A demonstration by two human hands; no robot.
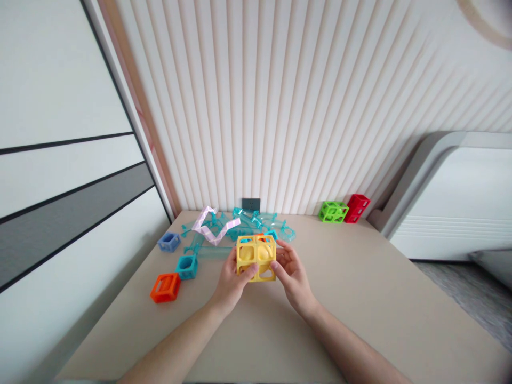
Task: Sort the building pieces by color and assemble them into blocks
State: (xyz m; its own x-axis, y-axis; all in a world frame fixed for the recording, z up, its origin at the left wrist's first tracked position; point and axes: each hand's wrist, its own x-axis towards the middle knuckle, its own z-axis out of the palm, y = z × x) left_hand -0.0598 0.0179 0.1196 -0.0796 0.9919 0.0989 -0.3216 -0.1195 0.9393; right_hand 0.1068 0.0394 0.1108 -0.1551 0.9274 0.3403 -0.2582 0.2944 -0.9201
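Observation:
Two yellow open-sided toy cubes (256, 255), side by side as one block, are held up above the middle of the table. My left hand (234, 274) grips the left cube, its thumb on the lower front. On the other side, my right hand (294, 272) holds the right cube with the thumb at its front edge and the fingers behind. Rounded yellow shapes show inside the openings. Behind the block, bits of orange and teal pieces peek out, partly hidden by it.
Left on the table (360, 288) lie an orange cube (165, 288), a teal cube (186, 266) and a blue cube (169, 241). Clear teal track pieces (260, 220) and a lilac zigzag strip (208, 232) lie behind. Green cubes (333, 212) and red cubes (356, 208) stand near the wall.

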